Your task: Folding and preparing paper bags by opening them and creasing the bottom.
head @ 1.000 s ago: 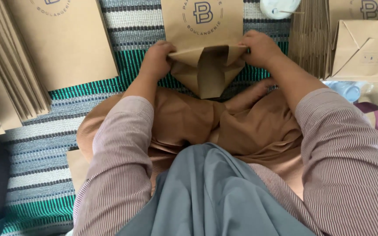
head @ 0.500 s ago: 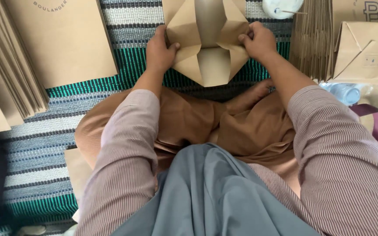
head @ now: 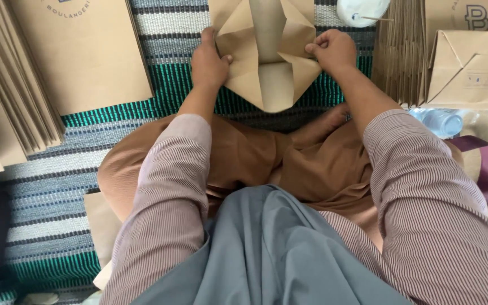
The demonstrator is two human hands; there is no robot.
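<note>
My crossed legs (head: 289, 164) sit nearest on the striped mat (head: 165, 85). Beyond them, my left hand (head: 209, 63) and right hand (head: 334, 51) pinch the folded bottom of a brown paper bag (head: 266, 51), fingers clamped on its flaps. Flat bags (head: 86, 51) lie farther left.

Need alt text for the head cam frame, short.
Seated cross-legged on a striped mat, a person's left hand and right hand press the folded bottom of a brown paper bag; stacks of flat bags lie alongside.
</note>
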